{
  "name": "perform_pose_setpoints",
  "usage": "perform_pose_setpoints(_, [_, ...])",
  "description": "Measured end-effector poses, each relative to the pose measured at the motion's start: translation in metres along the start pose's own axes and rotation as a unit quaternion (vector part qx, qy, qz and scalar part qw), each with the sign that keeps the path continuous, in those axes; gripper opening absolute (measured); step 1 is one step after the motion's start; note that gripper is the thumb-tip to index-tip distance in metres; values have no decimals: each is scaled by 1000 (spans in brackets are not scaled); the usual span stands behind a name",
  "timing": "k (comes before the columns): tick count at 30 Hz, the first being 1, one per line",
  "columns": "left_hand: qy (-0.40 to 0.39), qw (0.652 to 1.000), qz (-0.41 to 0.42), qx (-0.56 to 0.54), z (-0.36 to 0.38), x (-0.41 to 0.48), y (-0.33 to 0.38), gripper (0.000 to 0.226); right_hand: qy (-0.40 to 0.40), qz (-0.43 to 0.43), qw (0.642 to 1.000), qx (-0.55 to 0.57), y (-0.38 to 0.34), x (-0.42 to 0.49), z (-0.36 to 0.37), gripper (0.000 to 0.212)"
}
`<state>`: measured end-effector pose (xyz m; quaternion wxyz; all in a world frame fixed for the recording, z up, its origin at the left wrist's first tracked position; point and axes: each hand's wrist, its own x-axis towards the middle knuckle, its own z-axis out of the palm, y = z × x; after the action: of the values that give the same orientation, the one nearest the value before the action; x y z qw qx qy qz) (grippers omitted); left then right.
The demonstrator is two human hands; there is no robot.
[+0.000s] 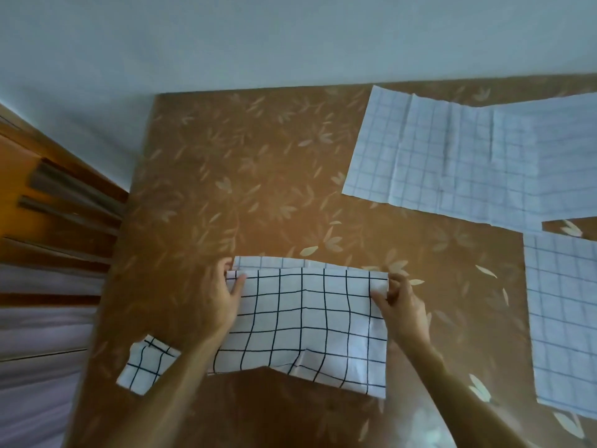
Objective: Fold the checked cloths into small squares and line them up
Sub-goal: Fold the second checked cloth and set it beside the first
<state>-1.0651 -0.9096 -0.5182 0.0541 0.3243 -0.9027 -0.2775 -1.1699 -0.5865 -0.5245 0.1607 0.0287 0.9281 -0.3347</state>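
Pinching its upper corners, the left hand (pixel 223 302) and right hand (pixel 402 307) hold the thin white cloth with black checks (pixel 307 324). Soft and light, it likely sags, so the corners suit gripping.

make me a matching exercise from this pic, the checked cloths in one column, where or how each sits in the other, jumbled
1 white cloth with bold black checks
2 small folded black-checked square
3 large pale cloth with faint checks

a spread flat at the far right of the brown leaf-patterned table
b lying at the table's near left
c held at its top corners by left hand and right hand

Pairs: 1-c, 2-b, 3-a
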Motion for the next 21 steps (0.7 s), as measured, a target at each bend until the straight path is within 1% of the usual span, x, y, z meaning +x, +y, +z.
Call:
perform_pose_setpoints(1, [12, 1000, 17, 19, 0, -2, 1, 39, 5, 1, 1000, 3, 1, 2, 1, 43])
perform_pose_setpoints(3, [20, 996, 77, 45, 1, -13, 3, 41, 11, 8, 1000, 4, -1, 3, 4, 45])
perform_pose_setpoints(6, [2, 987, 159, 3, 0, -39, 17, 35, 25, -2, 1000, 2, 2, 2, 9, 44])
perform_pose_setpoints(9, [-63, 980, 187, -24, 3, -65, 26, 39, 53, -7, 999, 8, 2, -3, 11, 42])
perform_pose_setpoints(11, [-121, 969, 213, 9, 9, -80, 24, 44, 97, -16, 995, 10, -2, -11, 10, 41])
perform_pose_setpoints(12, [-146, 962, 225, 39, 13, -86, 21, 47, 118, -35, 992, 6, -5, -16, 11, 40])
perform_pose_setpoints(14, [-181, 949, 235, 105, 23, -93, 11, 53, 137, -117, 984, -15, -7, -32, 16, 36])
perform_pose_setpoints(16, [-192, 939, 241, 156, 30, -91, 4, 55, 101, -198, 973, -63, -4, -53, 30, 34])
perform_pose_setpoints(17, [-193, 933, 248, 175, 33, -89, 3, 55, 71, -221, 969, -84, -3, -63, 39, 35])
perform_pose_setpoints(19, [-203, 920, 265, 204, 39, -84, 1, 53, 13, -247, 962, -117, 1, -80, 59, 39])
perform_pose_setpoints(21, [-220, 907, 282, 222, 41, -77, -2, 55, -18, -263, 953, -150, 6, -90, 75, 42])
